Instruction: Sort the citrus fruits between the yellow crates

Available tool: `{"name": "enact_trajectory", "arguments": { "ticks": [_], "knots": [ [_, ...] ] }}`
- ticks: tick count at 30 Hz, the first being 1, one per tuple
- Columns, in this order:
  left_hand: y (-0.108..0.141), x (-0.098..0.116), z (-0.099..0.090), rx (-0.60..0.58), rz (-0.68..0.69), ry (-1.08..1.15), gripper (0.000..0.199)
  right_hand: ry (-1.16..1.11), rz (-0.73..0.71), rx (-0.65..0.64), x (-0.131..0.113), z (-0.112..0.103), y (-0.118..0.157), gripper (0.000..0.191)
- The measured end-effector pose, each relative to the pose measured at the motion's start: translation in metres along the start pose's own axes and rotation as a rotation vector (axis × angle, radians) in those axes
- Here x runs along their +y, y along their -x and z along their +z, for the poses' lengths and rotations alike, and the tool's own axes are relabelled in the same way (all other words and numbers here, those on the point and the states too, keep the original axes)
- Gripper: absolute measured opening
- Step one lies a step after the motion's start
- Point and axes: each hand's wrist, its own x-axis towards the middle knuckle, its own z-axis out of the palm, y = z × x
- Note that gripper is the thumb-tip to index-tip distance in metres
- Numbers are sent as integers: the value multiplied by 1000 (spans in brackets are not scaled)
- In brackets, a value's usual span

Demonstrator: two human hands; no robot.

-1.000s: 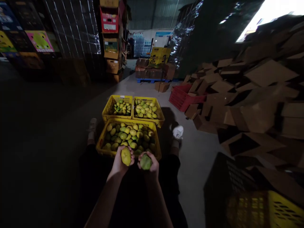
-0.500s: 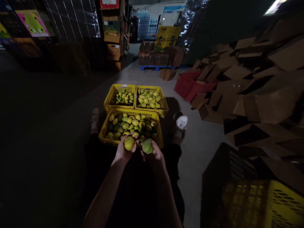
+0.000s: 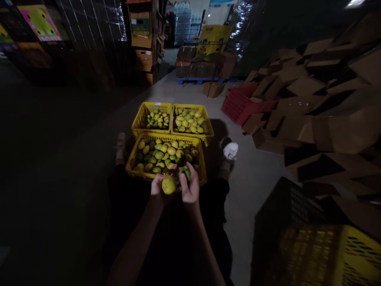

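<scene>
My left hand point(image 3: 158, 188) is closed around a yellow mango point(image 3: 169, 185). My right hand point(image 3: 190, 186) grips a darker green mango point(image 3: 185, 173), its fingers and thumb covering part of it. The hands are side by side, almost touching, just above the near edge of a large yellow crate point(image 3: 129, 166). Inside that crate lie many yellow and green mangoes point(image 3: 163, 148).
Two smaller yellow crates, one at left point(image 3: 137, 123) and one at right point(image 3: 210, 133), hold more fruit behind the large one. Cardboard boxes point(image 3: 300, 115) pile up on the right around a red crate point(image 3: 238, 105). Another yellow crate point(image 3: 358, 254) stands at lower right.
My right hand has turned and lifted its green mango slightly, now partly hidden by the fingers. My left hand has moved a little right and nearer with the yellow mango.
</scene>
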Motion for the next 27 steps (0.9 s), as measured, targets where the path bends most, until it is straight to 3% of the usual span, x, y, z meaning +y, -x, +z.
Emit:
{"name": "enact_trajectory", "arguments": {
  "ticks": [4,6,11,14,21,27],
  "knots": [
    [-2,-4,-3,93,110,5,34,221,-117,-276,-3,14,19,56],
    [0,-4,-7,88,130,-12,29,245,-132,-310,-2,17,30,63],
    [1,-7,-11,81,97,-68,23,210,-152,-176,5,19,49,53],
    [-10,-6,-9,116,46,-41,31,168,-133,-96,6,15,54,45],
    [-16,5,-5,133,149,46,31,-108,193,153,0,-6,39,50],
    [-9,2,-2,88,165,5,29,-249,213,171,1,-14,26,53]
  ]
}}
